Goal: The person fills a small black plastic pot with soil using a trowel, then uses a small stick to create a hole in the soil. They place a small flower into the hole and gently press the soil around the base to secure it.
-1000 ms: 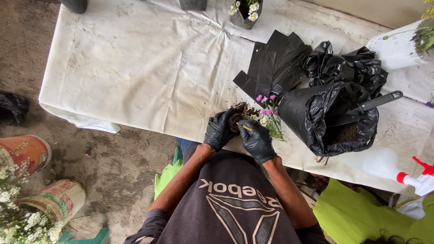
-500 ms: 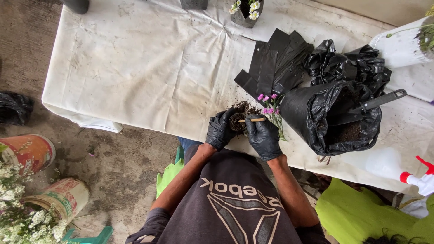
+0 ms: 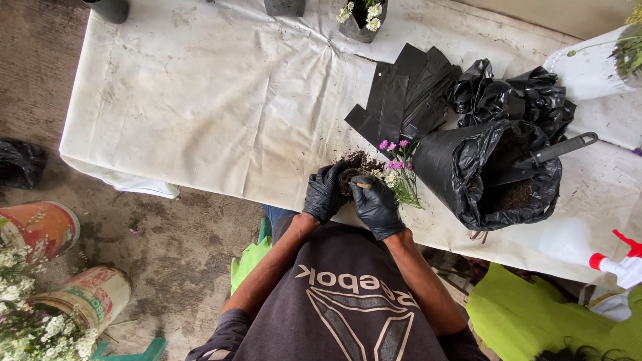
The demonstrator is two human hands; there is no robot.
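Observation:
Both my hands wear black gloves at the near edge of a white-covered table (image 3: 214,100). My left hand (image 3: 324,194) cups a clump of dark soil and roots (image 3: 354,168). My right hand (image 3: 376,206) presses on the same clump from the right, fingers curled over it. A small plant with pink and white flowers (image 3: 397,168) sticks out of the clump to the right, lying on the table. Right beside it stands an open black bag of soil (image 3: 468,177) with a black-handled trowel (image 3: 542,157) resting in it.
A fan of flat black plastic bags (image 3: 401,100) and a crumpled black bag (image 3: 515,97) lie behind. A small pot of white flowers (image 3: 361,17) stands at the far edge. A spray bottle (image 3: 622,264) lies at right. Buckets of white flowers (image 3: 60,307) stand on the ground at left.
My hands stay on the soil clump; the right fingers have shifted slightly over it. The view has drifted a little.

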